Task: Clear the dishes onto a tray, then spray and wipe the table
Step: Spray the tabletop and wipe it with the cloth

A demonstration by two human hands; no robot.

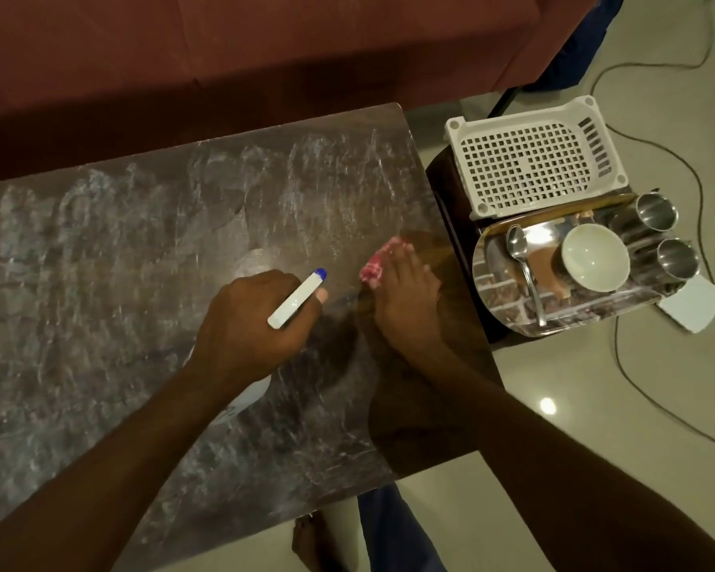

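L hand [248, 319] wrapped round spray bottle [299, 296], mid-table [120, 249]. R hand [405, 301] flat, fingers straight, pressing red cloth [373, 266] at table's 3 o'clock. Cloth looks soft and limp; best palmed flat.

Most of the spray bottle [298, 297] was hidden under the left hand [248, 319] and its forearm, and the marking on its lower body was too small to read. The red cloth [373, 267] was blurred and largely covered by the right hand [405, 301]. The table [100, 262] ran off the left edge.
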